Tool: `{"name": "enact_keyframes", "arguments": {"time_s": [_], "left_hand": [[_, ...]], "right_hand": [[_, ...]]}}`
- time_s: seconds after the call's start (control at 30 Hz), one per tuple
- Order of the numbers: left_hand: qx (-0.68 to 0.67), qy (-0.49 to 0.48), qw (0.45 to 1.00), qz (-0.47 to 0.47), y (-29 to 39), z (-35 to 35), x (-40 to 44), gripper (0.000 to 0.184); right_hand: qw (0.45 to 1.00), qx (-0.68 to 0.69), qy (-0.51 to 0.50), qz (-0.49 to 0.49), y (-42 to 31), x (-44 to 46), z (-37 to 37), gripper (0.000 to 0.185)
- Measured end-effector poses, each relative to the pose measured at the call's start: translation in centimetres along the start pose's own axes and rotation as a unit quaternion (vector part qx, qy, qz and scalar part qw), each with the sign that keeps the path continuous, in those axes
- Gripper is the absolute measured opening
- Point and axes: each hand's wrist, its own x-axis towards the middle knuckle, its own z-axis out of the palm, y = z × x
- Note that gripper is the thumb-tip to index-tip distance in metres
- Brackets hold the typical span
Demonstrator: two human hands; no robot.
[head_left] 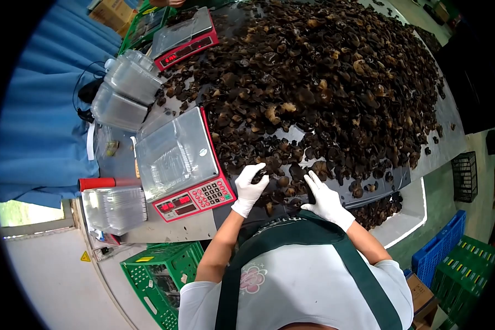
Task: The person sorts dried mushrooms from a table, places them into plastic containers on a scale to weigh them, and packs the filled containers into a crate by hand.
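Note:
A large heap of dark brown wood ear mushrooms (324, 82) covers most of the table. My left hand (249, 190), in a white glove, is curled at the heap's near edge, thumb and fingers closing round a small dark wood ear mushroom (259, 176). To its right, my gloved right hand (327, 202) has its fingers stretched out over the near mushrooms, thumb apart. Just left of my left hand stands a red scale (195, 199) with a clear plastic tray (172, 166) on its platform.
A second red scale (188, 50) stands farther back, near stacked clear trays (124, 99). More trays (114, 210) sit at the left edge. Below are a green crate (143, 280) and, at right, a white bin (415, 212) holding mushrooms. Another person's hand (168, 3) shows at the top.

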Motion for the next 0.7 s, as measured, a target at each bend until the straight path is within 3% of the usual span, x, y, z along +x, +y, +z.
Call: {"name": "enact_keyframes", "arguments": {"time_s": [0.23, 0.43, 0.53, 0.6, 0.67, 0.7], "left_hand": [[0.01, 0.062, 0.997, -0.054, 3.1, -5.1, 3.9, 0.03], [0.06, 0.264, 0.962, -0.012, 3.1, -14.0, 8.1, 0.028], [0.092, 0.333, 0.938, -0.026, -0.4, -19.2, 8.9, 0.029], [0.098, 0.312, 0.945, -0.003, -1.9, -21.0, 9.0, 0.028], [0.065, 0.22, 0.973, -0.041, -3.3, -21.7, 8.4, 0.027], [0.174, 0.156, 0.972, -0.022, -3.8, -21.9, 8.2, 0.027]], "right_hand": [[0.998, -0.047, 0.028, -0.025, -0.5, 1.2, 0.3, 0.098], [0.998, -0.057, 0.019, -0.015, -0.5, 1.9, 0.6, 0.1], [0.998, -0.058, 0.013, 0.004, -1.0, 2.5, 0.5, 0.101], [0.997, -0.069, 0.032, -0.006, -1.1, 3.1, 0.7, 0.102], [0.995, -0.079, 0.051, -0.016, -1.1, 4.0, 1.2, 0.103], [0.995, -0.074, 0.07, -0.022, -1.2, 4.6, 1.4, 0.102]]}}
